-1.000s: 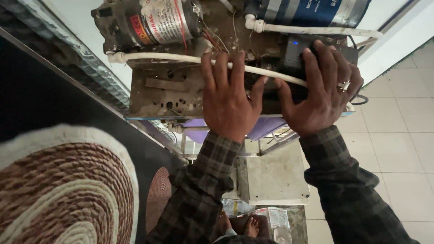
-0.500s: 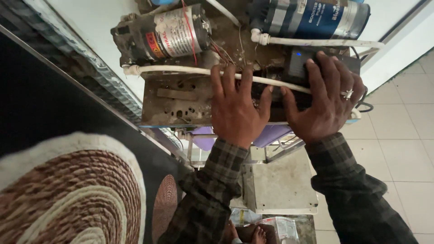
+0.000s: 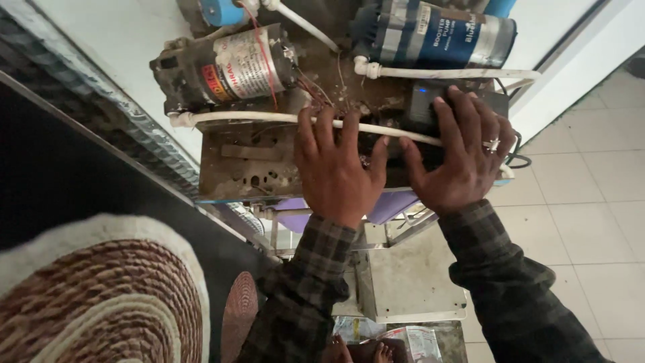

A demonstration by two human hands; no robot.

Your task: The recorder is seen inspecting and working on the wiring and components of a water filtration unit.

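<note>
Head view looked down on a dirty metal chassis (image 3: pixel 248 168) of a water purifier unit, held up near a white wall (image 3: pixel 121 40). The left hand (image 3: pixel 334 171) lay flat on the chassis with fingers spread and open, their tips over a white tube (image 3: pixel 235 117) that ran across the unit; it pressed rather than gripped, and closed on nothing. The right hand (image 3: pixel 460 158), a ring on one finger, was likewise spread, its palm and fingers resting on a black box (image 3: pixel 421 107) with a small blue light. Above them sat a grey cylindrical pump (image 3: pixel 228 67) with red wires, and a dark blue-banded cylinder (image 3: pixel 437 37) to its right. As a judgement, the work was at a middle stage: the unit was open, its tubes and wires exposed but apparently connected, no cover in sight, and both hands only steadied it. Below lay a tiled floor (image 3: pixel 591 215), a white panel (image 3: pixel 410 282), and at the left a woven round mat (image 3: pixel 94 296).
</note>
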